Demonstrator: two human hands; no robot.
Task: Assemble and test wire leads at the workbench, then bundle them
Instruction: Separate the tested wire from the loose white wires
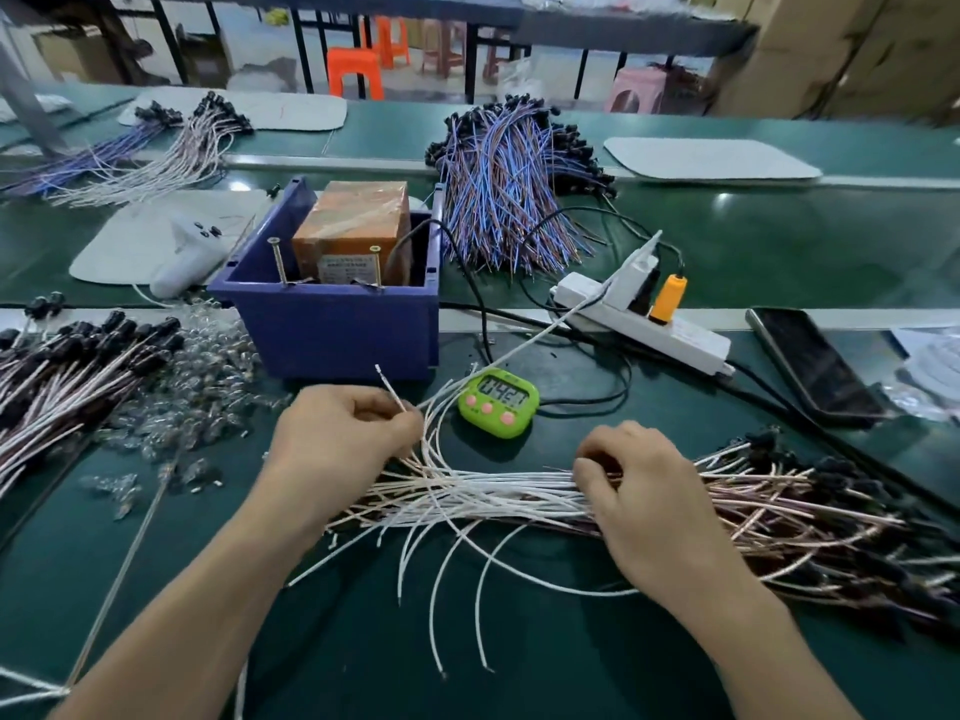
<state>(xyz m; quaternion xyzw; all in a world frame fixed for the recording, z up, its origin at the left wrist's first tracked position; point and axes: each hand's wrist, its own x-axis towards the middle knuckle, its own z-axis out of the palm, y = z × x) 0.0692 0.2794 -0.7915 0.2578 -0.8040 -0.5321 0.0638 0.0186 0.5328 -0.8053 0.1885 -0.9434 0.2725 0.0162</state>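
Right hand (649, 506) grip curls over the wire leads (493, 493) lying on the green bench (363, 641). Left hand (332, 439) grip pinches one white lead (390, 389), tip poking up. Just beyond both grips is a green timer (498, 402), then a blue bin (332, 330).

My left hand (337, 433) and my right hand (649, 506) are bare, skin alone over fingers, knuckles and wrists. My left forearm (208, 605) and right forearm (779, 652) are bare as well along the whole length that shows, slim and smooth, each narrowing toward the wrist. My nails are too small to judge.
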